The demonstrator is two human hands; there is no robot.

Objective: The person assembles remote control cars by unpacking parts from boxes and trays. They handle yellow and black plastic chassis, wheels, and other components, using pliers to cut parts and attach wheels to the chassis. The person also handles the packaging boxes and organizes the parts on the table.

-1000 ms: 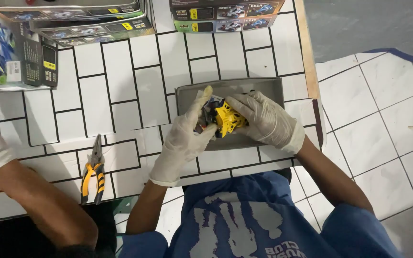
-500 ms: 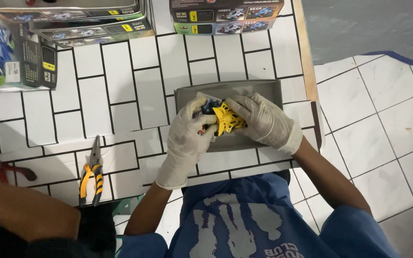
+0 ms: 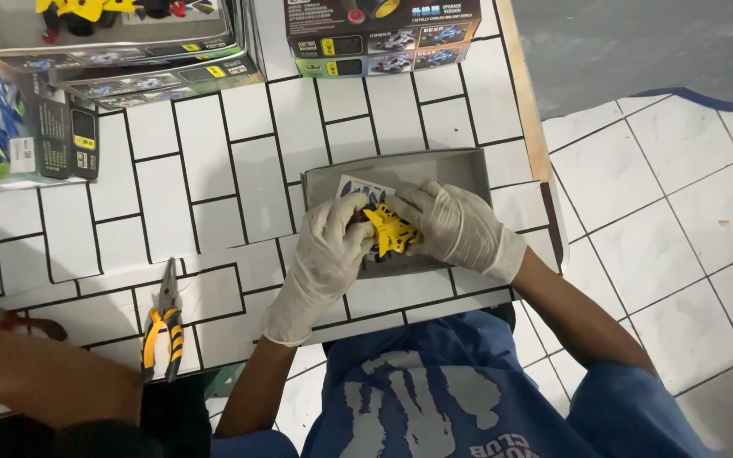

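Yellow toy car (image 3: 389, 231) — pinched between both gloved hands — over grey tray (image 3: 460, 165).

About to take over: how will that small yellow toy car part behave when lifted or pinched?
The yellow toy car part looks like thin moulded plastic: probably light and stiff. Its pointed edges may snap if squeezed. Both gloved hands, left hand and right hand, pinch it over the grey tray.

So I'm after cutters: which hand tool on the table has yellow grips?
The pliers lying left of the left hand; the other tool, farther left, has red handles.
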